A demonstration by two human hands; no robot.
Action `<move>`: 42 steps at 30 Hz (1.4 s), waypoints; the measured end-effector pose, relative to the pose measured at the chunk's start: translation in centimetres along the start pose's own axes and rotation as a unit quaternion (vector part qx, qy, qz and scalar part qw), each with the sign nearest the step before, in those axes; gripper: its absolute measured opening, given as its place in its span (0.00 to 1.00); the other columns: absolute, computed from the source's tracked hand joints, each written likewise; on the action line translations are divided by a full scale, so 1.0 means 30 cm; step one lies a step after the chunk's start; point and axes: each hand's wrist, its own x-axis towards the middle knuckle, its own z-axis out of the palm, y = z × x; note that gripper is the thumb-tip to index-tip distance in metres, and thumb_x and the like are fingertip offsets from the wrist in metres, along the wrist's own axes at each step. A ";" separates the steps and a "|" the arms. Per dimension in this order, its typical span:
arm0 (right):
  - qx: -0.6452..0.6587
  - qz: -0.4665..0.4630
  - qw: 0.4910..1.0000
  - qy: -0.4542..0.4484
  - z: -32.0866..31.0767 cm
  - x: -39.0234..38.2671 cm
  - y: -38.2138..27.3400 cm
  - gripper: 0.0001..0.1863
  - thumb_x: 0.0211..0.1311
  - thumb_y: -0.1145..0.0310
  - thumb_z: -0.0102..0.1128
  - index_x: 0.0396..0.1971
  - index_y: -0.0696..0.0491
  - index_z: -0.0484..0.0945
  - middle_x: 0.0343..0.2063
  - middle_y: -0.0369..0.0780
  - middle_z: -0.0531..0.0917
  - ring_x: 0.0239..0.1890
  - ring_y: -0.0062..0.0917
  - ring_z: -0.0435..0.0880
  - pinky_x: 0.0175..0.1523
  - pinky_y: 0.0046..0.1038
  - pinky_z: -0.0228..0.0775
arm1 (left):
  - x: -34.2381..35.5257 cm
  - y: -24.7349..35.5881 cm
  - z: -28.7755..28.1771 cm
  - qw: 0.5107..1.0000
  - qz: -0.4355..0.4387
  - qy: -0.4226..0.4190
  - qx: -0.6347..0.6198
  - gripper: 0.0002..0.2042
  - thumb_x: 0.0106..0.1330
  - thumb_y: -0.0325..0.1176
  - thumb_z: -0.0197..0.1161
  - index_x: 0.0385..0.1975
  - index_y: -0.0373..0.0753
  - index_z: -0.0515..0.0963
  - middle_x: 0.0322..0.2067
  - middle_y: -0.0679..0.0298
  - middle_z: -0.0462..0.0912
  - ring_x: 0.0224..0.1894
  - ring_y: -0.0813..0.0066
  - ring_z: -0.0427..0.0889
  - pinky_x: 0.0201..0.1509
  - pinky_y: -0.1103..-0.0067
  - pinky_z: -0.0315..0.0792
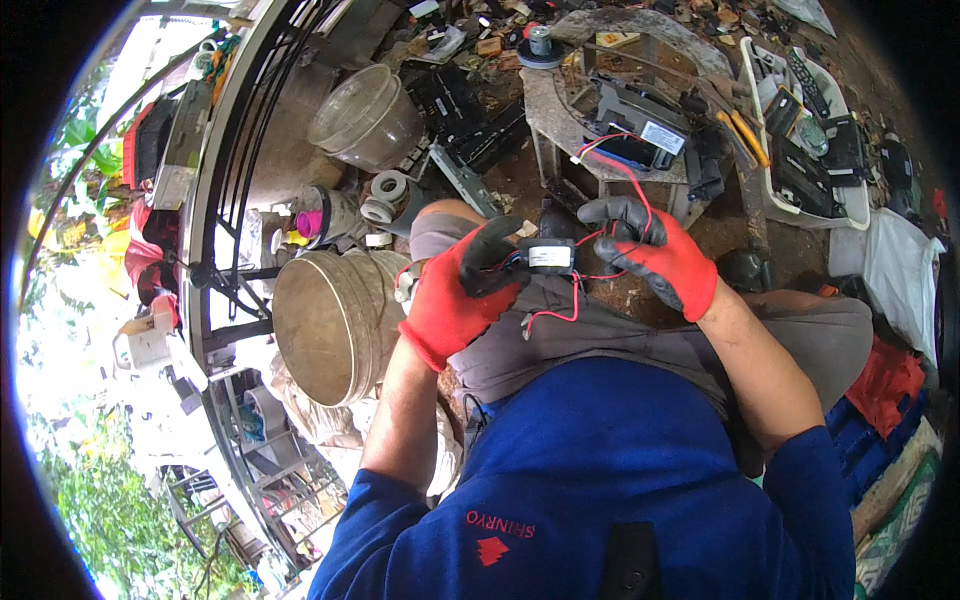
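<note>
Both hands wear red gloves with black palms and fingertips. Above my lap is a small black electronic module (549,257) with a white label and thin wires at both ends. My left hand (468,283) is closed at its left end, pinching the thin wires there. Opposite it, my right hand (655,255) grips the red wire (641,185) coming from the module's right side. One strand of that wire runs up toward a white connector near the black device (640,120) on the wooden stand. Another red lead (552,315) dangles below the module with a loose end.
At left stand a large round bucket (312,330) and a clear plastic tub (365,125). A worn stand (560,110) is ahead, a can on it. To the right, a white bin (846,208) holds electronics, with orange-handled pliers (748,138) beside it. Scrap litters the ground.
</note>
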 end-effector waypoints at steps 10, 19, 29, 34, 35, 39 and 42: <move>-0.200 0.005 0.980 0.006 -0.028 0.034 0.091 0.12 0.64 0.77 0.62 0.48 0.58 0.82 0.39 0.36 0.87 0.42 0.17 0.82 0.50 0.25 0.76 | -0.034 -0.045 -0.084 0.988 0.081 0.119 -0.058 0.19 0.63 0.16 0.49 0.52 0.33 0.79 0.49 0.56 0.85 0.54 0.69 0.82 0.61 0.75 0.71; -0.122 0.011 0.992 -0.023 -0.014 0.037 0.077 0.12 0.65 0.79 0.58 0.48 0.60 0.80 0.41 0.36 0.84 0.45 0.18 0.81 0.51 0.26 0.75 | -0.078 -0.076 -0.159 0.974 0.070 0.099 0.189 0.23 0.52 0.27 0.64 0.53 0.38 0.78 0.54 0.51 0.78 0.60 0.51 0.74 0.65 0.64 0.66; -0.197 -0.060 0.978 -0.033 -0.006 0.040 0.087 0.14 0.66 0.71 0.63 0.48 0.60 0.79 0.42 0.37 0.83 0.45 0.20 0.80 0.52 0.27 0.74 | -0.108 -0.114 -0.111 0.923 0.026 0.146 0.355 0.53 0.36 0.41 0.81 0.69 0.39 0.62 0.64 0.50 0.68 0.68 0.47 0.63 0.72 0.55 0.55; -0.196 -0.067 0.978 -0.002 -0.008 0.039 0.091 0.12 0.64 0.76 0.62 0.47 0.58 0.80 0.40 0.36 0.85 0.45 0.18 0.81 0.53 0.25 0.74 | -0.129 -0.141 -0.135 0.928 0.074 0.170 0.322 0.49 0.41 0.36 0.78 0.69 0.38 0.63 0.64 0.50 0.68 0.68 0.47 0.63 0.71 0.57 0.58; -0.192 -0.067 0.979 -0.001 -0.009 0.040 0.094 0.12 0.64 0.76 0.62 0.47 0.58 0.80 0.41 0.36 0.85 0.45 0.18 0.81 0.53 0.25 0.74 | -0.131 -0.143 -0.142 0.950 0.083 0.165 0.252 0.44 0.44 0.34 0.75 0.67 0.37 0.65 0.62 0.49 0.70 0.67 0.48 0.65 0.71 0.59 0.60; -0.206 -0.061 0.976 0.013 -0.015 0.041 0.111 0.13 0.64 0.77 0.62 0.49 0.58 0.80 0.43 0.37 0.85 0.46 0.18 0.81 0.54 0.25 0.74 | -0.125 -0.123 -0.179 0.985 0.091 0.138 0.057 0.27 0.54 0.26 0.63 0.59 0.34 0.74 0.56 0.49 0.77 0.61 0.49 0.73 0.67 0.64 0.65; -0.211 -0.056 0.976 0.012 -0.018 0.044 0.121 0.15 0.64 0.78 0.61 0.51 0.59 0.79 0.45 0.37 0.85 0.48 0.17 0.81 0.56 0.25 0.74 | -0.098 -0.088 -0.191 0.989 0.079 0.092 0.084 0.20 0.58 0.24 0.59 0.53 0.34 0.78 0.52 0.50 0.81 0.58 0.51 0.77 0.66 0.65 0.66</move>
